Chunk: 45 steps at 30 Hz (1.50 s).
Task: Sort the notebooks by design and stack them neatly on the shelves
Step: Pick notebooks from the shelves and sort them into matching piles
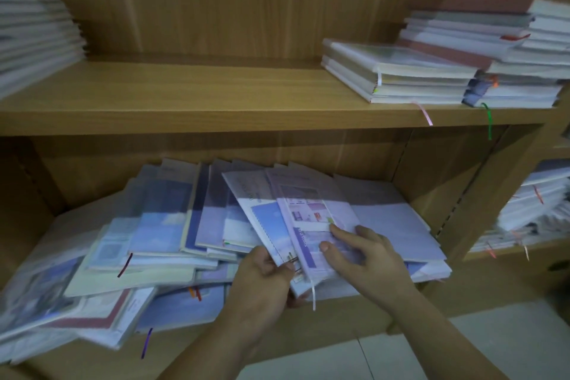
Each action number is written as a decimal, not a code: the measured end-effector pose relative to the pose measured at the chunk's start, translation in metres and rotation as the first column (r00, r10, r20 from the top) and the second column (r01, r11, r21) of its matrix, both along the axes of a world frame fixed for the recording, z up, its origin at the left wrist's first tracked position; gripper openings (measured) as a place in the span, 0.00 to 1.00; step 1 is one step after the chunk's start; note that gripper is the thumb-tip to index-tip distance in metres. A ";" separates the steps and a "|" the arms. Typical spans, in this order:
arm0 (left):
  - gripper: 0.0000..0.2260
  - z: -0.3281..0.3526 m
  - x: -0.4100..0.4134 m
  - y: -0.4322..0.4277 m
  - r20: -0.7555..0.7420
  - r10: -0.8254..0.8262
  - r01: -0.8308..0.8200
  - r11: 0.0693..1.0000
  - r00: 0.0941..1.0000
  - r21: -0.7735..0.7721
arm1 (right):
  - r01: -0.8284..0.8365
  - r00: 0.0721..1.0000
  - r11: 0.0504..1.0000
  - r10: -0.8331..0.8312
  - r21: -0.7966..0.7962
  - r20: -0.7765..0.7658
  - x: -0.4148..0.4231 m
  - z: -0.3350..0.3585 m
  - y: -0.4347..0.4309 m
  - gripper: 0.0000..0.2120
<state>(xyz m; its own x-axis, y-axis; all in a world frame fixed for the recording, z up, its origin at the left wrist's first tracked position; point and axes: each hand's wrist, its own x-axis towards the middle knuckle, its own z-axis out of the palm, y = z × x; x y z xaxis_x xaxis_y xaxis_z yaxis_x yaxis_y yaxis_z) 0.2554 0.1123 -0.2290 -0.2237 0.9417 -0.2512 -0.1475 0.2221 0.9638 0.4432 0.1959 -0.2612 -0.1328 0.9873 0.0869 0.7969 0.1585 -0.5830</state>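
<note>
At the lower shelf's front edge, the left hand curls its fingers round the bottom of a tilted lilac notebook. The right hand rests spread fingers on its cover. The cover print is too blurred to read.

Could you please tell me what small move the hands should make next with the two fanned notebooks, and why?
Probably slide the purple notebook off with the right hand, which rests on its cover. The left hand grips the blue-cover notebook under it. That one has a different design, so the two likely belong in separate stacks.
</note>
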 end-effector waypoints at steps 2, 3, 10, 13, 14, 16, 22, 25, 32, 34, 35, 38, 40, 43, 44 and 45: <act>0.07 -0.001 -0.001 0.002 0.036 0.022 -0.022 1.000 0.999 -0.006 | -0.017 0.998 0.999 0.015 0.035 0.056 -0.011 0.009 -0.006 0.26; 0.07 -0.003 -0.002 0.003 0.057 0.049 -0.049 0.999 0.997 -0.009 | -0.029 0.996 0.998 0.024 0.055 0.080 -0.017 0.011 -0.009 0.26; 0.05 -0.018 -0.005 0.014 0.039 0.236 -0.237 0.971 0.971 0.018 | -0.116 0.966 0.969 0.161 0.219 -0.204 -0.002 -0.001 0.006 0.21; 0.06 -0.015 -0.012 0.015 0.032 0.238 -0.238 0.971 0.971 0.005 | 0.062 0.994 0.973 -0.039 0.222 -0.106 0.038 -0.024 0.030 0.16; 0.06 -0.014 -0.013 0.014 0.025 0.222 -0.222 0.975 0.975 -0.003 | 0.061 0.998 0.988 -0.057 0.140 -0.031 0.049 -0.032 0.034 0.19; 0.07 -0.014 -0.015 0.012 0.002 0.192 -0.192 0.981 0.981 -0.007 | 0.032 0.999 0.999 -0.031 -0.029 0.013 0.062 -0.043 0.039 0.24; 0.06 -0.014 -0.013 0.004 -0.067 0.161 -0.161 0.987 0.985 0.014 | -0.088 0.996 0.990 0.091 -0.114 0.023 0.072 -0.031 0.038 0.32; 0.06 -0.012 -0.014 0.002 -0.073 0.154 -0.154 0.988 0.985 0.002 | -0.010 0.999 0.994 0.014 -0.105 0.044 0.069 -0.026 0.027 0.36; 0.10 -0.009 -0.024 0.001 -0.140 0.157 -0.153 0.987 0.978 0.039 | 0.071 0.997 0.997 -0.071 0.038 0.006 0.074 -0.037 0.011 0.31; 0.13 -0.010 -0.028 0.001 -0.138 0.151 -0.149 0.989 0.979 0.023 | -0.002 0.999 0.989 -0.004 0.146 0.036 0.072 -0.041 0.010 0.27; 0.14 -0.011 -0.029 0.000 -0.124 0.144 -0.144 0.990 0.982 0.014 | -0.044 0.998 0.974 0.031 0.221 0.061 0.071 -0.043 0.012 0.21; 0.09 -0.013 -0.024 -0.004 -0.090 0.123 -0.122 0.992 0.988 0.012 | -0.055 0.998 0.926 0.036 0.373 0.058 0.069 -0.042 0.015 0.16; 0.04 -0.013 -0.023 -0.006 -0.063 0.122 -0.121 0.992 0.990 0.026 | -0.014 1.000 0.899 0.021 0.437 -0.011 0.069 -0.029 0.013 0.16; 0.04 -0.014 -0.023 -0.006 -0.054 0.118 -0.117 0.993 0.992 0.025 | 0.059 0.994 0.863 -0.005 0.501 -0.108 0.058 -0.002 0.002 0.14; 0.04 -0.013 -0.022 -0.006 -0.058 0.114 -0.113 0.993 0.992 0.021 | 0.047 0.992 0.864 0.020 0.501 -0.127 0.048 0.005 -0.005 0.13; 0.04 -0.012 -0.020 -0.007 -0.057 0.107 -0.107 0.994 0.993 0.017 | 0.011 0.988 0.868 0.067 0.497 -0.138 0.036 0.008 -0.012 0.11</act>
